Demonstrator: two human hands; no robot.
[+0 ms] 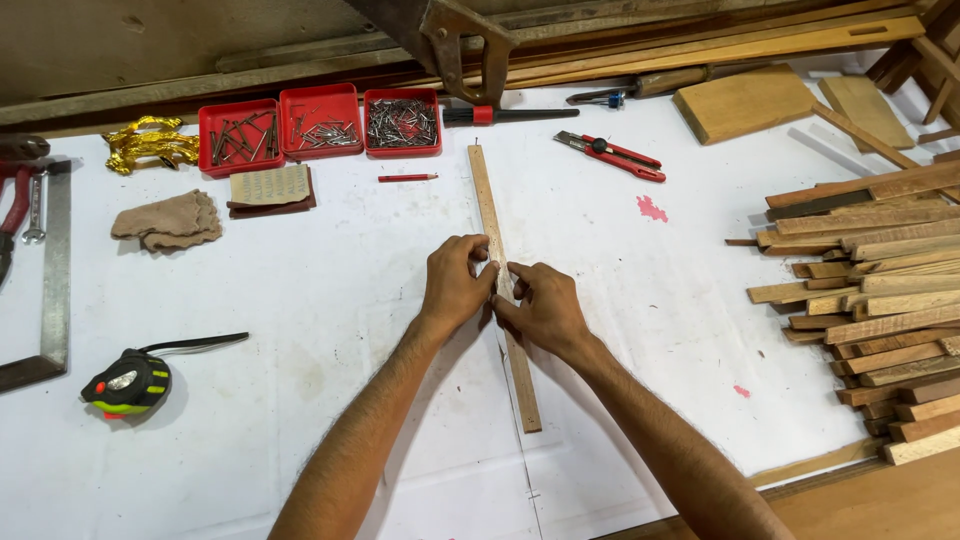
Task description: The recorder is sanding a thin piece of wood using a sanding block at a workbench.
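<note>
A long thin wooden strip [487,196] lies on the white tabletop, running away from me. My left hand [455,282] grips it from the left near its middle. My right hand [541,309] grips it from the right, just below, fingertips pinching the strip's edge. Both hands touch each other over the strip. A red pencil [407,177] lies to the left of the strip's far end.
Three red trays [319,121] of nails stand at the back, with a hand saw [447,40] behind. A red utility knife [611,155], sandpaper [270,186], cloth [168,220], tape measure [127,383], steel square [52,275] and a stack of wooden slats [877,300] surround the hands.
</note>
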